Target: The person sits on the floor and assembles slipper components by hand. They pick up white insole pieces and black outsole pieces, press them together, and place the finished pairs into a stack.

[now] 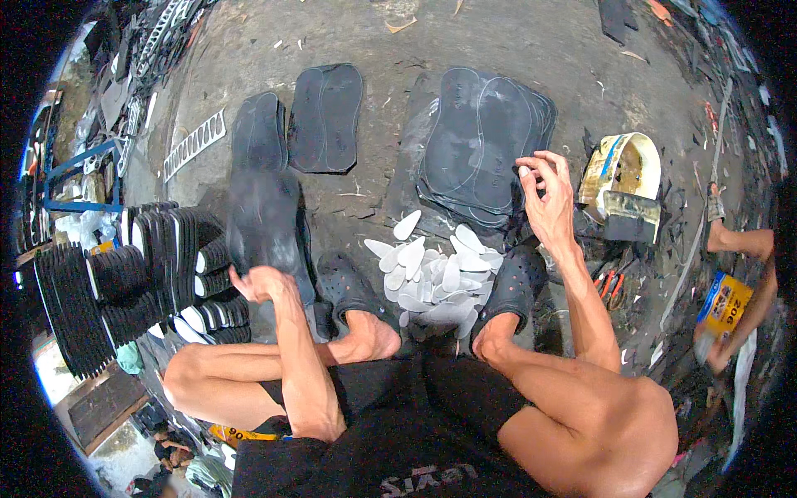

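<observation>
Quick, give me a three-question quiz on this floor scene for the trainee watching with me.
1. True or false: the left hand holds a dark sole sheet.
2. What lies between the two black clogs? A) white peeled strips B) scissors C) a rag
3. Which hand is raised beside the stack of black soles, fingertips pinched?

Key: 1 true; 2 A; 3 the right hand.

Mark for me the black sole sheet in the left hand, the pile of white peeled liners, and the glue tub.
black sole sheet (264, 220), head view, middle of the sheet.
pile of white liners (432, 278), head view, centre of the pile.
glue tub (643, 149), head view, upper rim.
</observation>
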Demonstrator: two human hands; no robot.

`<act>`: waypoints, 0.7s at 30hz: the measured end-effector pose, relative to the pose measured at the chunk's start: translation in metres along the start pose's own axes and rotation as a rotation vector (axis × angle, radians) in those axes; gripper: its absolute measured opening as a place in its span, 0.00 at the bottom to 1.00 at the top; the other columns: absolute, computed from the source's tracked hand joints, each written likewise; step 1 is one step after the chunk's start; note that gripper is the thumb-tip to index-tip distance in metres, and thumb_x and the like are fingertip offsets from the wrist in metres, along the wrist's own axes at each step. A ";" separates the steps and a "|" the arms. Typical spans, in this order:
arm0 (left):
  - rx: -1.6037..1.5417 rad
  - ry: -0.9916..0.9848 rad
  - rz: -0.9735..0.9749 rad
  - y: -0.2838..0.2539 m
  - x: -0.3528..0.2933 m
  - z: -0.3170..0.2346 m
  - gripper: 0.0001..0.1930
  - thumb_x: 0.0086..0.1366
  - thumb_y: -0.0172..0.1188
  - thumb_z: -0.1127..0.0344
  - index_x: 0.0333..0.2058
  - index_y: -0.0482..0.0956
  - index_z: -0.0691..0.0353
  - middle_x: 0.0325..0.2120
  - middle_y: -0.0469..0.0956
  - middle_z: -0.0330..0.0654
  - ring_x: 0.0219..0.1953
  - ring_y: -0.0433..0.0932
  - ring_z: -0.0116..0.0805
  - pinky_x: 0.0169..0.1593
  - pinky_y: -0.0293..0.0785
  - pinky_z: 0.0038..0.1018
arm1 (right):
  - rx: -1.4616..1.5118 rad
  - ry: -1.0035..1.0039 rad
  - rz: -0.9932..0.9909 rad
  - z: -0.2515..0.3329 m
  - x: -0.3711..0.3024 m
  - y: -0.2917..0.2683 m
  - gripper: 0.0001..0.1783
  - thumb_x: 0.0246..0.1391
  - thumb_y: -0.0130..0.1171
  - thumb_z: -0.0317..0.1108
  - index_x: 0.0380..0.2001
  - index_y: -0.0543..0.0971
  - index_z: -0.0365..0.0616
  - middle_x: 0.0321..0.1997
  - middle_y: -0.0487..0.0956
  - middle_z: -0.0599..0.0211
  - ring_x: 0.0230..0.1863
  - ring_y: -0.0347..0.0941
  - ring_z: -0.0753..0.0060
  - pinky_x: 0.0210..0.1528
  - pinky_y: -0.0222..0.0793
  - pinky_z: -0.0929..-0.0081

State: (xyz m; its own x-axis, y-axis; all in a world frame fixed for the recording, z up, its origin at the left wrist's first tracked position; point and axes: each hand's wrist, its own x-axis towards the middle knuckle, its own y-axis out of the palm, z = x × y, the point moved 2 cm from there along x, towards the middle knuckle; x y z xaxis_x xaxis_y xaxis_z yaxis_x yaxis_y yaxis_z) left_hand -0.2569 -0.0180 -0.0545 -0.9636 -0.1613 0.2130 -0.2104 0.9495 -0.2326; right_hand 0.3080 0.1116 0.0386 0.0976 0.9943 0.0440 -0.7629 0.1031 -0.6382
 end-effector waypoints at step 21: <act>0.563 0.806 1.667 -0.013 -0.242 -0.124 0.22 0.61 0.73 0.67 0.54 0.82 0.60 0.50 0.81 0.51 0.53 0.80 0.55 0.58 0.75 0.45 | -0.462 -0.589 0.505 0.008 0.018 0.004 0.41 0.58 0.73 0.46 0.72 0.71 0.47 0.76 0.68 0.53 0.74 0.66 0.46 0.72 0.67 0.50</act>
State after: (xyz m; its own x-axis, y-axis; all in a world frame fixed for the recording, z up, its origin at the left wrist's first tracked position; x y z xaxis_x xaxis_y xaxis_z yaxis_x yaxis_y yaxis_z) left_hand 0.0000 0.0419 0.0147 0.0369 0.9724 -0.2304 0.5178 -0.2158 -0.8279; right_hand 0.3012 0.1304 0.0430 -0.6196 0.7847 -0.0198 -0.2813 -0.2455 -0.9277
